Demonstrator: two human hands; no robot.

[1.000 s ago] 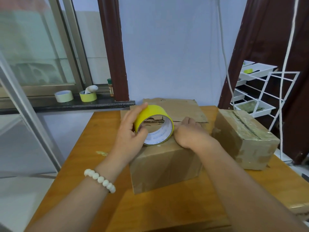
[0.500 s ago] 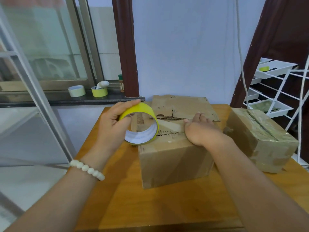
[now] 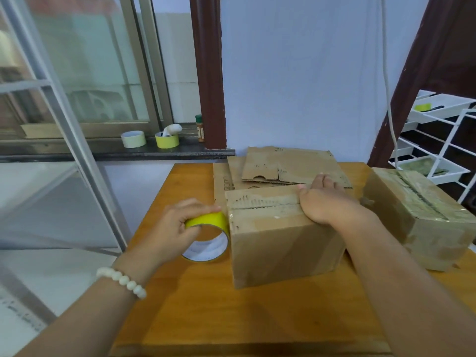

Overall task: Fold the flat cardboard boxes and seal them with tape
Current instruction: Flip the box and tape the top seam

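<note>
the left hand (image 3: 175, 225) grips the yellow tape roll (image 3: 208, 235) against the left side of the cardboard box (image 3: 280, 243) on the table (image 3: 257, 318); the right hand (image 3: 324, 202) presses flat, fingers straight, on its top seam.

A: Where's the yellow tape roll (image 3: 208, 235)?
B: Centre-left of the frame, gripped by the left hand (image 3: 175, 228) and touching the left side of the cardboard box (image 3: 283, 243) on the wooden table (image 3: 231, 318).
A: And the right hand (image 3: 327, 204)?
B: Flat on the box's top seam. A taped box (image 3: 417, 215) sits at right, and flat cardboard (image 3: 291, 163) lies above it.
</note>
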